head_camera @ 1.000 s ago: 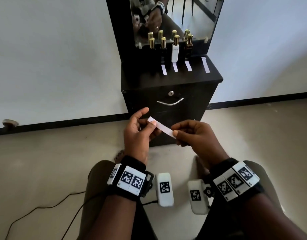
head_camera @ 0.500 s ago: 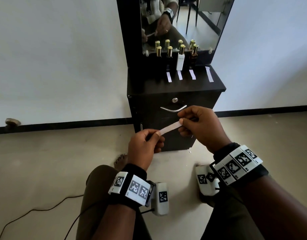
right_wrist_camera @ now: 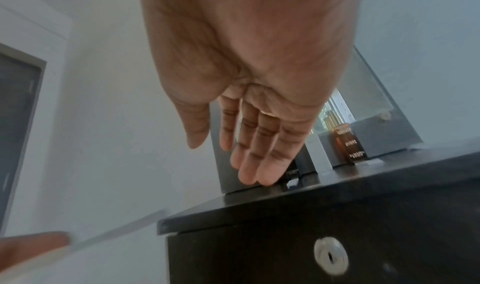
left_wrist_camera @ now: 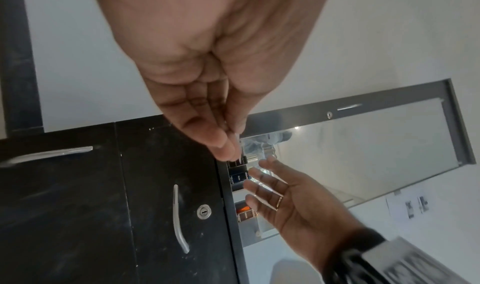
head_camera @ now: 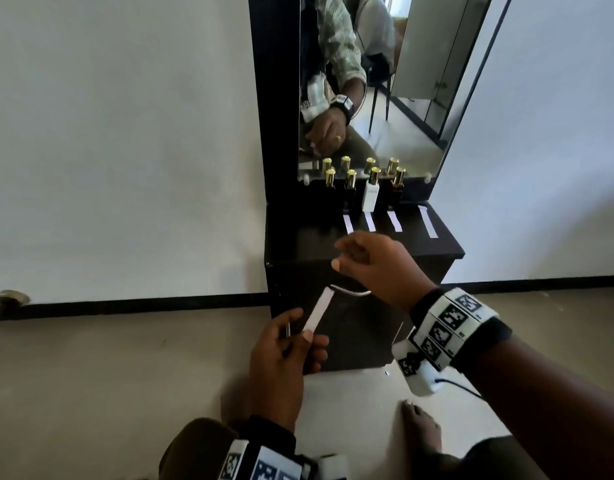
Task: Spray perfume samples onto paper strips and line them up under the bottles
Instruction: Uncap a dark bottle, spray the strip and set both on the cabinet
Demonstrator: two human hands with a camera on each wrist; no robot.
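My left hand (head_camera: 281, 362) pinches a white paper strip (head_camera: 318, 312) by its lower end between thumb and fingertips, the strip angling up in front of the black cabinet (head_camera: 361, 327). My right hand (head_camera: 374, 268) reaches over the cabinet's front edge with fingers loosely extended and nothing in it. Four perfume bottles (head_camera: 371, 195) stand in a row at the mirror's (head_camera: 402, 98) foot; four strips (head_camera: 369, 222) lie on the top before them, the rightmost with no bottle behind it.
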